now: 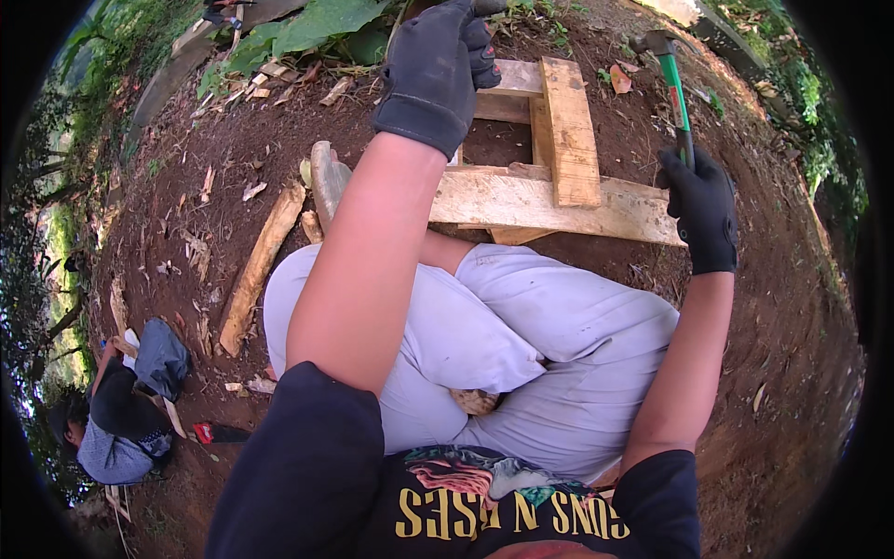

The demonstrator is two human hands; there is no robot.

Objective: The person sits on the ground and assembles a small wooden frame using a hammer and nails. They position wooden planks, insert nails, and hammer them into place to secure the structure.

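The right hand [703, 210] is clamped low on the green handle of a hammer [672, 84], raised above the wooden frame [559, 177] lying on the bare ground [792, 373]. The left hand [438, 65] is closed over the frame's far plank. The hammer looks head-heavy and stiff, best gripped near the handle's end.
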